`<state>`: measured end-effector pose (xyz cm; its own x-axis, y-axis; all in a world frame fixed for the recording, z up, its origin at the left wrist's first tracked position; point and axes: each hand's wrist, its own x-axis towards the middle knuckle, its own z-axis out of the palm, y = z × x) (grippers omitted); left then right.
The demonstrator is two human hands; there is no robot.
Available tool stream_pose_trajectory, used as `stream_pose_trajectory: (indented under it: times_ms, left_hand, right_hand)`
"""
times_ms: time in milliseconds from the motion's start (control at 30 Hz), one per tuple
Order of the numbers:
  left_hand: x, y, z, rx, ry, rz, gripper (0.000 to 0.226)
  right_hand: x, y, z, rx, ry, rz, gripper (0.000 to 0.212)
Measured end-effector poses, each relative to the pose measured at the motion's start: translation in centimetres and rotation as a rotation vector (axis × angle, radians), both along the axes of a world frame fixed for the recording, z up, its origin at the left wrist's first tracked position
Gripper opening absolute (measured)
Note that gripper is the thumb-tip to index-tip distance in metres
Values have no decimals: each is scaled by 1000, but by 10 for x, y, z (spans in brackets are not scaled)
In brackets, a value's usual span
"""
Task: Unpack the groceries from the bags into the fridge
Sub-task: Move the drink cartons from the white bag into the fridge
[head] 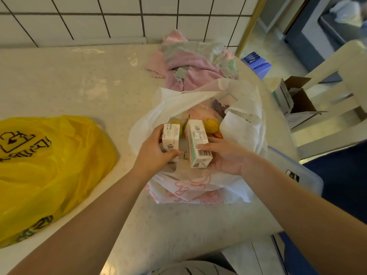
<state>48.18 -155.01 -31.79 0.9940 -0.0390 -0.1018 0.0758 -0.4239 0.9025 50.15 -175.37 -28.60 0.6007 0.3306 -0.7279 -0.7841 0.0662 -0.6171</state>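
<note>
Early going, I judge: the left hand (pixel 153 151) and right hand (pixel 224 157) each grip a carton (pixel 171 138) over the white bag (pixel 244 135), fruit (pixel 212 125) inside, yellow bag (pixel 49 165) untouched on the desk (pixel 79 80).

The two cartons my left hand (pixel 154 149) and right hand (pixel 226 157) grip are coated paperboard: the small carton (pixel 171 138) and the taller carton (pixel 197 143) both look smooth with a faint sheen. Under them the white bag (pixel 244 135) is thin, matt plastic, softly crumpled. At the left of the frame the yellow bag (pixel 53 167) is glossier film. The surface (pixel 79 84) looks polished and speckled, the wall tiles (pixel 83 18) glazed, the pink cloths (pixel 190 66) fuzzy, the open box (pixel 297 98) plain cardboard.
</note>
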Motion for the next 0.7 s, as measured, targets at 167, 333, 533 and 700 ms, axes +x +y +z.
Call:
stream_pose_trajectory:
  times_ms: [167, 333, 533, 700]
  left_hand:
    - [-10, 8, 34, -42, -87, 94, 73]
    - [-40, 18, 68, -54, -136, 233, 74]
    - [-114, 40, 92, 36, -146, 495, 72]
    - [-200, 67, 85, 100, -119, 720, 78]
  right_hand:
    - [-4, 20, 20, 0, -309, -9, 43]
    - [-2, 33, 28, -193, -594, 118, 56]
    - [-21, 75, 48, -163, -805, 395, 60]
    - [-65, 132, 57, -55, -901, 694, 63]
